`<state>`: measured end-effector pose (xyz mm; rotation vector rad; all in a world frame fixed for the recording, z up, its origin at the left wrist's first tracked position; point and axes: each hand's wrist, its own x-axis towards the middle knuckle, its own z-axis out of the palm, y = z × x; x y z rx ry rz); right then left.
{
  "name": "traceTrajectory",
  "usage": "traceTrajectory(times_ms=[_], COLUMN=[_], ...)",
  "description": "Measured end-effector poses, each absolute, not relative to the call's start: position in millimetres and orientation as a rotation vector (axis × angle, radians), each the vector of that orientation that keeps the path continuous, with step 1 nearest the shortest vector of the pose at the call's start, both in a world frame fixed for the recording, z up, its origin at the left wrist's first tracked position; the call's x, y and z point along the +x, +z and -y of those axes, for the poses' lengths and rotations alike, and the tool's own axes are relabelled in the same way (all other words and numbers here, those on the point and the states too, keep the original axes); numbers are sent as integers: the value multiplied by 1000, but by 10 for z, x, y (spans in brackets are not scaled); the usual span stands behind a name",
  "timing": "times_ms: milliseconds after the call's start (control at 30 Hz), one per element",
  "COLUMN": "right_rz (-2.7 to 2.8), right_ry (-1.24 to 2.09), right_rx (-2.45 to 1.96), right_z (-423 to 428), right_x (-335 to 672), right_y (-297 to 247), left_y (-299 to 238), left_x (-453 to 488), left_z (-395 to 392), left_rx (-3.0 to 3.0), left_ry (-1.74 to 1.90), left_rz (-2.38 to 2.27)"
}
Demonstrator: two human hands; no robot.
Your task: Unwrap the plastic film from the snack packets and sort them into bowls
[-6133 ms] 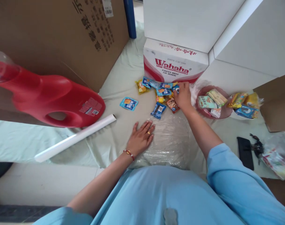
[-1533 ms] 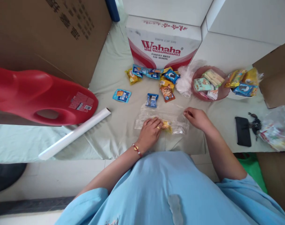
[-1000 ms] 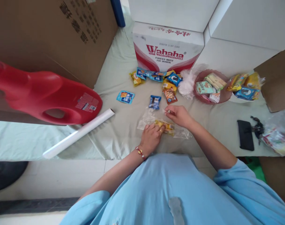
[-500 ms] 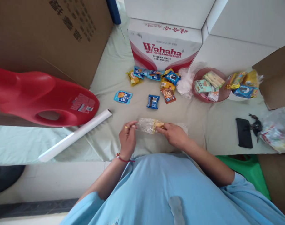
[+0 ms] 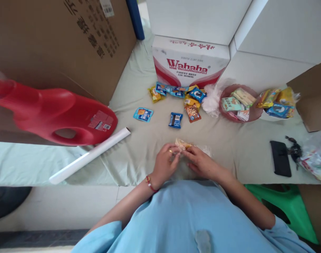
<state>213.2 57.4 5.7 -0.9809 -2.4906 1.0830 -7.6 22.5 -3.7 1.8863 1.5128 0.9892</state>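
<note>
Close in front of my body, my left hand (image 5: pixel 167 162) and my right hand (image 5: pixel 198 160) meet at a small yellowish snack in a clear plastic wrapper (image 5: pixel 181 143). The left fingers pinch the wrapper's left side, and the right fingers close on its right side. Some clear film (image 5: pixel 205 150) pokes out past the right hand. My fingers hide much of the packet. Beyond the hands lie a blue snack packet (image 5: pixel 175 120), a light blue snack packet (image 5: pixel 143 115) and a brown cookie packet (image 5: pixel 193 114).
A Wahaha carton (image 5: pixel 189 63) stands behind several packets. To the right are a pink bowl (image 5: pixel 223 114) of snacks, a black phone (image 5: pixel 281 159) and a plastic bag (image 5: pixel 315 154). Leftward lie a white roll (image 5: pixel 90 155) and a red jug (image 5: pixel 44 105).
My left hand has moved right, up against my right hand. The clear wrapper, stretched out leftward before, is now gathered between my fingers. The camera view has shifted slightly.
</note>
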Motion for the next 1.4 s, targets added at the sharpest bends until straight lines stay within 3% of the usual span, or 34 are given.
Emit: traceTrajectory(times_ms=[200,333,433,700,933,1133,1400], right_rz=[2321,2099,2155,2030,2224,2332,2468], right_ry=[1107,633,454,885,796,726,515], right_rx=[-977,-1529,-1685,-1623,-1547,-1273,-1392], right_z=[-610,-577,-495,-617,-969,-747,-587], right_x=[2334,2544,2636,2417,1636,1671,1604], right_y=[174,40,-123,98,13,-73,-61], left_y=[-146,-266,-304,-327,-433,-313,-344], left_x=[140,128,125,118,-19,-339,-296], left_z=[-209,-122,-102,-90,-188,-223,-306], left_rx=[2377,2526,2548,2542,2310,1393,1110], left_ry=[487,391,386,347,599,1187,1148], left_rz=[-1475,-1523,-1560,-1559,-1347,-1233,-1461])
